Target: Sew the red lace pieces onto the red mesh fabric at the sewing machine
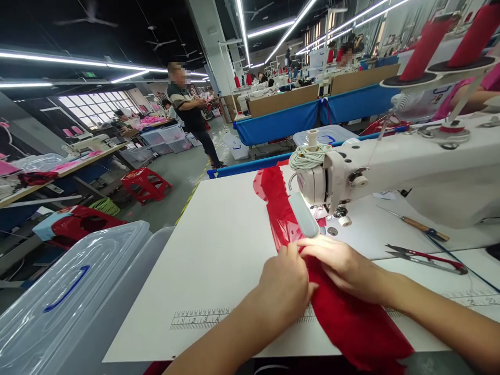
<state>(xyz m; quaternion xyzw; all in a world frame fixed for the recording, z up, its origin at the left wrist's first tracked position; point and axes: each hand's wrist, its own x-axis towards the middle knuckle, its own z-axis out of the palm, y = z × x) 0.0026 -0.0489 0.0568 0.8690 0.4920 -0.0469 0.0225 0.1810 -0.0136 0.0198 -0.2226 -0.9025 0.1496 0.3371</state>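
Red fabric, sheer in places, runs across the white table from its front edge to beneath the head of a white sewing machine. My left hand is closed on the fabric's left edge, just in front of the needle area. Close beside it, my right hand grips the same cloth with bent fingers near the machine's pale guard plate. The fingertips of both hands nearly meet. The needle and presser foot are mostly hidden behind the guard plate.
Red-handled thread snips and a wooden-handled awl lie right of my right hand. A printed ruler marks the table's front. A lidded clear bin stands at the left. Red thread cones rise at upper right. A person stands beyond.
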